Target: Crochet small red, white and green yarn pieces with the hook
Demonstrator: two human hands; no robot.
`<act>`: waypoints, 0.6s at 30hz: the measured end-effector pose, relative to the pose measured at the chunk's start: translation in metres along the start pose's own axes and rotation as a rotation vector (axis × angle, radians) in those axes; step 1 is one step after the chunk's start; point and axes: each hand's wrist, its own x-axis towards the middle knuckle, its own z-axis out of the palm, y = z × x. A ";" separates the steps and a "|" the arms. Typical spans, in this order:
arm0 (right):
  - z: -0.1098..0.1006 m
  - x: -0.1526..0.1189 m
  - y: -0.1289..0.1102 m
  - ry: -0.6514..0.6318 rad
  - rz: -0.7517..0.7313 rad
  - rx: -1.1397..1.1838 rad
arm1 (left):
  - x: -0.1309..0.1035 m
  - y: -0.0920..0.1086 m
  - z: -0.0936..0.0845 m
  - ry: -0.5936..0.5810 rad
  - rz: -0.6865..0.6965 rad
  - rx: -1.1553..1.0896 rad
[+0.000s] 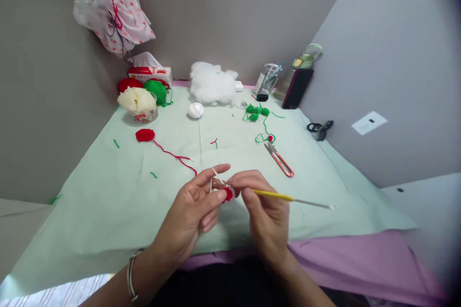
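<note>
My left hand [198, 204] pinches a small red and white crochet piece [228, 194] between thumb and fingers. White yarn loops over its raised index finger and runs to the piece. In my right hand [264, 206] is a crochet hook [273, 195] with a yellow handle, gripped like a pencil. One metal end of the hook points right; its other end meets the crochet piece, partly hidden by my fingers. A white yarn ball [195, 110] lies farther back, a strand trailing from it towards my hands.
Orange-handled thread snips [279, 159] lie to the right, near green crocheted pieces [256, 112]. A red crochet piece [145, 135] with a long tail is at left. Behind stand white stuffing [212, 84], a paper tub [139, 105], a tissue pack [151, 74], a phone [298, 88] and a bottle [288, 79].
</note>
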 end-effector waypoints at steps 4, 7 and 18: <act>0.003 -0.006 0.005 -0.006 -0.156 -0.247 | 0.001 -0.008 0.003 0.027 0.078 0.041; 0.001 -0.009 0.007 -0.016 -0.319 -0.454 | 0.003 -0.007 0.001 0.011 -0.046 -0.051; -0.003 0.005 0.006 0.002 0.129 0.082 | 0.005 -0.001 -0.002 0.000 0.026 0.055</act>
